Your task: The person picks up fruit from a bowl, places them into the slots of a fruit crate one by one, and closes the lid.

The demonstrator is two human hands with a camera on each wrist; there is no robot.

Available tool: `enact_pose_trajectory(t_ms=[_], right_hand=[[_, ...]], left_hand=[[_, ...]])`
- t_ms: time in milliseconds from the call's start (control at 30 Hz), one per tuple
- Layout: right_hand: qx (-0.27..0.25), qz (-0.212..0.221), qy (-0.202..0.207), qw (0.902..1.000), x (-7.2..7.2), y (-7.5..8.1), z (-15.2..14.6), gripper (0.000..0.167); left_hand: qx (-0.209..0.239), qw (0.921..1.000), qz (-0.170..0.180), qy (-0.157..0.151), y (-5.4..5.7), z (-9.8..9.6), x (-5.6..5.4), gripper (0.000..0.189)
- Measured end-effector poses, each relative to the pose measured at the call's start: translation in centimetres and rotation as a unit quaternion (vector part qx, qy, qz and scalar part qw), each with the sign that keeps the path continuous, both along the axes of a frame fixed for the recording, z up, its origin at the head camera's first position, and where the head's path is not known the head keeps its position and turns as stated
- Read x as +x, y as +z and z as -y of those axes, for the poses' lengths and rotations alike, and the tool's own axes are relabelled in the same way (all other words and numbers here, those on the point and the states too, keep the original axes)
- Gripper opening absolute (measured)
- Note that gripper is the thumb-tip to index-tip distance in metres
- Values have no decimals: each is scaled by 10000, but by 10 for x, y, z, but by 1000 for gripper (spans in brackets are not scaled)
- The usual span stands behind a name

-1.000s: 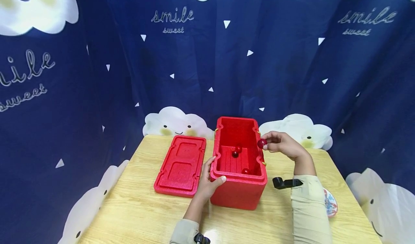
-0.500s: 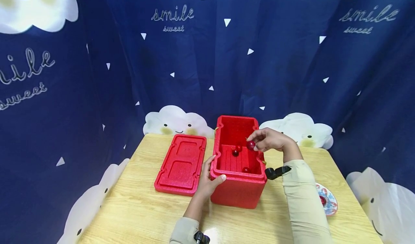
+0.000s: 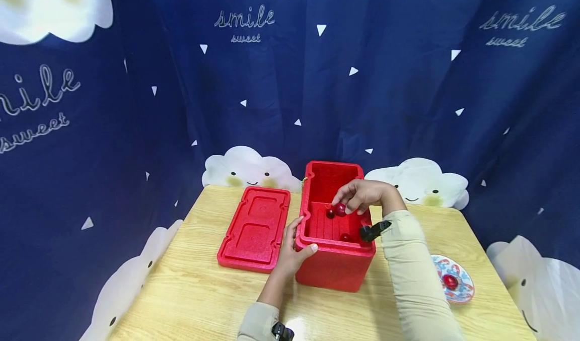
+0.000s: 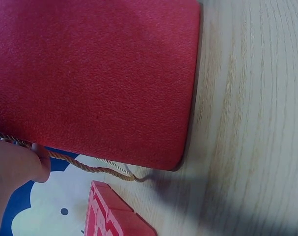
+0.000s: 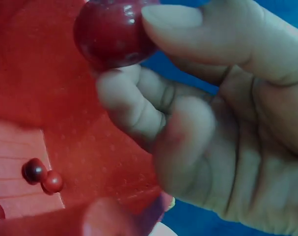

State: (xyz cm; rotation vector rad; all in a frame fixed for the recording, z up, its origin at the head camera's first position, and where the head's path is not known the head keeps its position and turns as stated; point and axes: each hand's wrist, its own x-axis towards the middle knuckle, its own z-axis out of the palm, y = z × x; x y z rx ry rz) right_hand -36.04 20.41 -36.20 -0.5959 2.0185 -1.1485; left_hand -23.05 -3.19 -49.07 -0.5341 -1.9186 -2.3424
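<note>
A red foam box [image 3: 333,268] stands uncovered at the middle of the table. My left hand [image 3: 292,253] grips its near left corner, thumb on the front rim and fingers along the side, beside a twisted cord [image 4: 85,167]. Over the box opening, my right hand [image 3: 369,194] pinches a dark red plum [image 5: 114,34] between thumb and fingertips. On the box floor lie a darker plum [image 5: 35,170] and a redder plum [image 5: 53,182] touching it. Another plum [image 3: 345,237] sits near the front wall inside.
The box's red lid [image 3: 256,225] lies flat on the table to the left. At the right, a patterned plate [image 3: 464,293] bears one red plum [image 3: 450,281]. A blue cloud-printed curtain [image 3: 290,79] hangs behind the table [image 3: 190,290].
My right hand has carried the plum leftward from the box's right rim to over the opening. The plate has come into fuller view. My left hand keeps its place on the box.
</note>
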Motion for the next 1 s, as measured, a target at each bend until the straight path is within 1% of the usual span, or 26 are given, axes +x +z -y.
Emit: enact_pose_trajectory(t_ms=[200,333,400,533,633,700,800,900,1000], right_hand=[[-31,-146,67,9999,0,-4,4,44],[-10,-387,56,9992,5,0,2,42],[12,-624,19,9980,11,4,-2,39],[68,-1123,-170,9935,23,9,-14,33],[57,-1289,-388,9909,34,11,-27,31],[-40,-1328,-518,9898,41,10,-36,33],[-185,-1565,-693,9851,53,5,-51,34],[-348,-1814,-901,9787,64,-3,-65,32],[-527,-1994,-1259,9704,75,-15,-77,29]], left_hand=[[1,10000,88,-16,2,0,1,76],[-16,10000,60,-18,3,0,2,76],[-34,10000,41,-35,4,0,2,76],[-53,9999,120,-3,3,0,3,76],[-55,9997,220,37,3,0,4,76],[-97,9996,264,38,3,0,4,76],[-152,9994,319,26,4,0,4,77],[-198,9993,308,32,4,0,4,78],[-167,9994,293,21,3,-1,3,78]])
